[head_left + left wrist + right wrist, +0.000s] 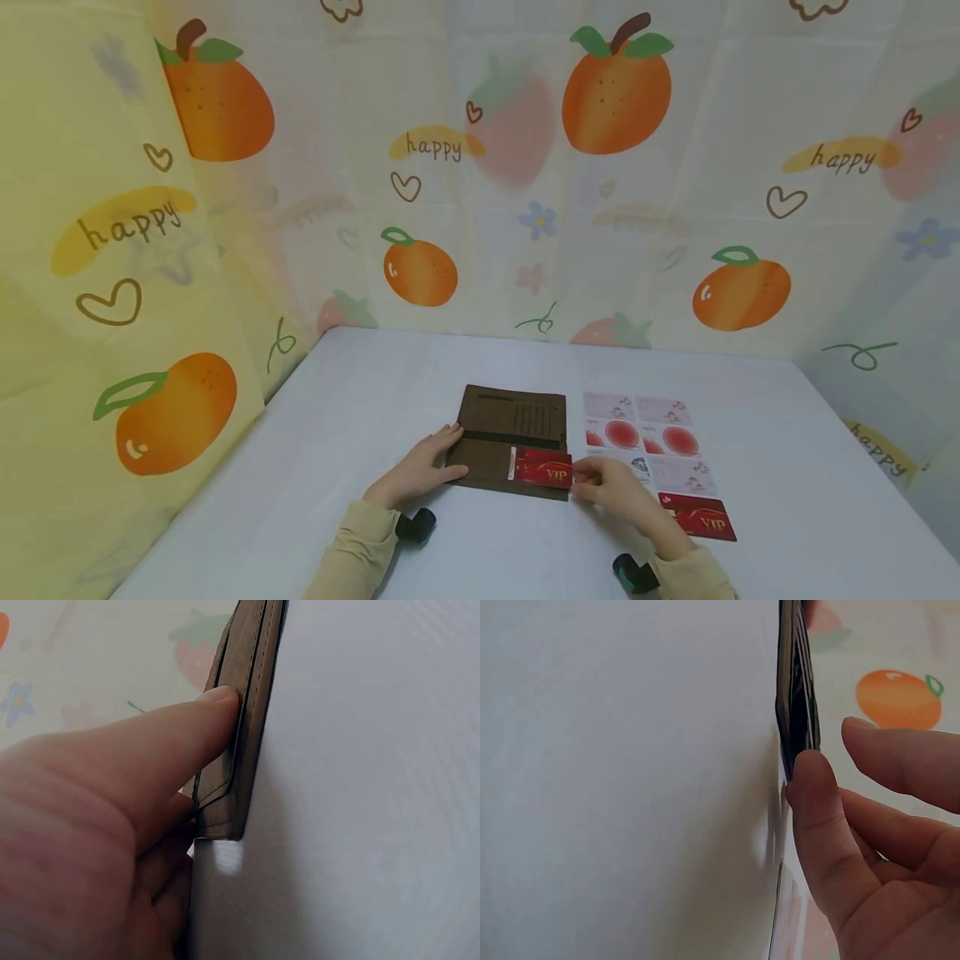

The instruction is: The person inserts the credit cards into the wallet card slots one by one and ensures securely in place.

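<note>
An unfolded brown wallet (480,460) lies on the table with a red VIP card (542,467) on its lower half, the card's right end at the wallet's edge. My left hand (420,468) rests on the wallet's left side, thumb on the lower flap; the left wrist view has the thumb of this hand (112,780) on the stitched wallet (246,735). At the right edge, by the card's end, is my right hand (618,493). In the right wrist view its thumb (819,802) touches the layered wallet edge (786,682), the index finger raised apart. Whether the card is in a pocket cannot be told.
Right of the wallet, several pink and white cards (678,442) lie in two columns, partly behind my right hand. A second red VIP card (703,517) lies below them, beside my right wrist. Printed fruit curtains (495,250) hang behind the white table (300,508) and at its sides.
</note>
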{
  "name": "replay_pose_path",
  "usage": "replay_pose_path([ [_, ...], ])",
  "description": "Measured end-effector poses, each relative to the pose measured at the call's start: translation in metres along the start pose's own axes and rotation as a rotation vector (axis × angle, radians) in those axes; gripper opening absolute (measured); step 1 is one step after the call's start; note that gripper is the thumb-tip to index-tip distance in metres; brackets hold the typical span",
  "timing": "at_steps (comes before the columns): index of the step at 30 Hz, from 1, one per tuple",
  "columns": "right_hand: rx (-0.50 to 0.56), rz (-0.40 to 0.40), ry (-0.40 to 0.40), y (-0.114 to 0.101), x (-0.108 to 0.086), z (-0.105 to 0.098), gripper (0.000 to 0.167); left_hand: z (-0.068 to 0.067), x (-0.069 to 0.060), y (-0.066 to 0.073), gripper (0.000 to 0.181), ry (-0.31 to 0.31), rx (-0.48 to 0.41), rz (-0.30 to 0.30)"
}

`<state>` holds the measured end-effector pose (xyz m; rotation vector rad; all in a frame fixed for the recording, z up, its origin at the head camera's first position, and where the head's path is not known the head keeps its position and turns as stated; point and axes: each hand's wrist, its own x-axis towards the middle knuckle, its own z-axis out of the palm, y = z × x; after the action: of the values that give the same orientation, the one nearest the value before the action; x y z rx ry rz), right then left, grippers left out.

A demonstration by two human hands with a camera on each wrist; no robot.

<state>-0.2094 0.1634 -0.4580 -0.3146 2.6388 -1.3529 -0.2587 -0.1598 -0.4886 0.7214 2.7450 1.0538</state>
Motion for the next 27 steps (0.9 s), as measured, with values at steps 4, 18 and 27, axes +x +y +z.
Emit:
replay_pose_path([
  [4,-0.031,-0.020,0.007,-0.005,0.004,0.006,0.029,0.001,0.000,-0.001,0.070,0.003,-0.006,-0.003],
  [18,0.010,-0.046,-0.038,-0.015,0.017,0.021,0.027,0.000,-0.001,0.000,0.071,0.002,-0.014,-0.008],
  [27,0.076,-0.082,-0.082,-0.016,0.018,0.025,0.033,0.000,0.000,0.000,0.071,0.001,0.006,-0.004],
])
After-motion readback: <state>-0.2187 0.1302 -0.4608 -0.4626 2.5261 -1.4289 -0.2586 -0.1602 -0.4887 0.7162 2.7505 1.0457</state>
